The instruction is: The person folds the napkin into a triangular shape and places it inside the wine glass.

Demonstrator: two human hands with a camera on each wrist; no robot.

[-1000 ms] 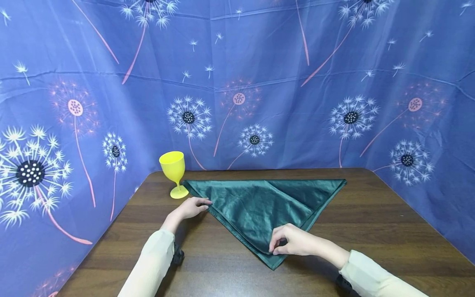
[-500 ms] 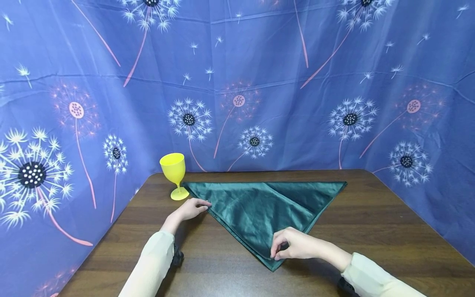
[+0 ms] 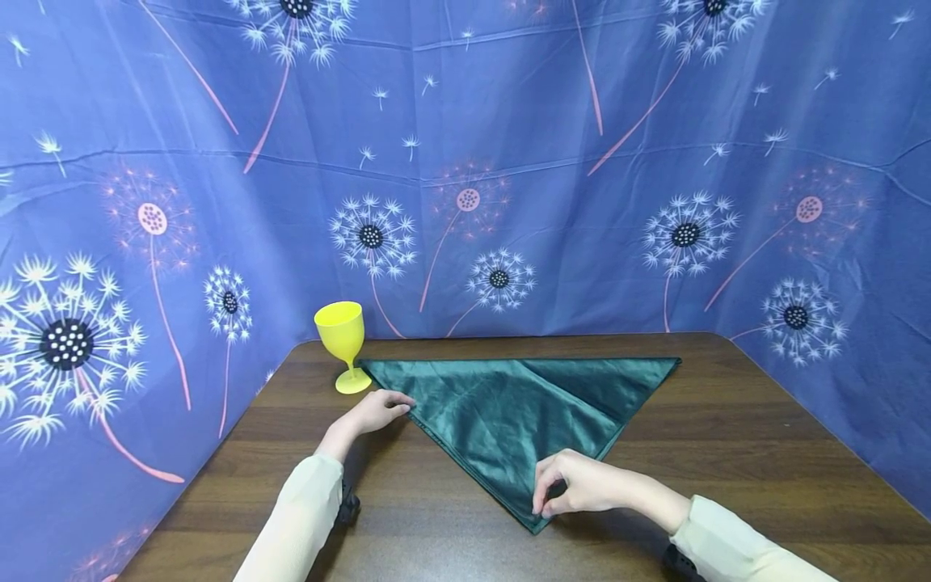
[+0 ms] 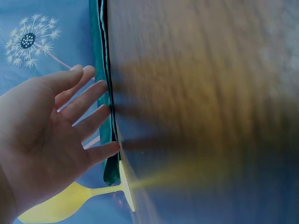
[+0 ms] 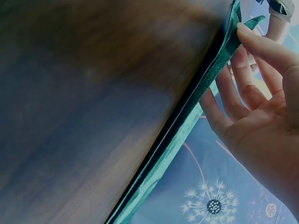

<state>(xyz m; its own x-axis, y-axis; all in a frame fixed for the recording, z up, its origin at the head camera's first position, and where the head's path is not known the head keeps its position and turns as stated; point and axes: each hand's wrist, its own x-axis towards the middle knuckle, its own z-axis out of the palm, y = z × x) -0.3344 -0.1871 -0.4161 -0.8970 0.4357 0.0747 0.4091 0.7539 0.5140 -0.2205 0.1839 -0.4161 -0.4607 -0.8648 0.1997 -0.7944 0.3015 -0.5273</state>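
Observation:
A dark green satin cloth [image 3: 494, 420], folded into a triangle, lies on the table with its long edge at the back and its point towards me. My right hand [image 3: 582, 482] pinches the cloth's upper layer just above that near point. In the right wrist view, the thumb and fingers of the right hand [image 5: 261, 105] are at the cloth's edge [image 5: 219, 63], and a small corner sticks out beyond them. On the cloth's left edge rest the fingertips of my left hand [image 3: 372, 411]. The left wrist view shows the left hand [image 4: 60, 116] with its fingers spread and extended.
A yellow goblet [image 3: 342, 335] stands upright at the back left, beside the cloth's left corner. The brown wooden table [image 3: 764, 453] ends at the back against a blue curtain [image 3: 567, 218] printed with dandelions.
My right hand has moved slightly towards me, drawing the upper layer's corner down until it nearly meets the lower layer's point. The left hand has stayed in place on the cloth's edge.

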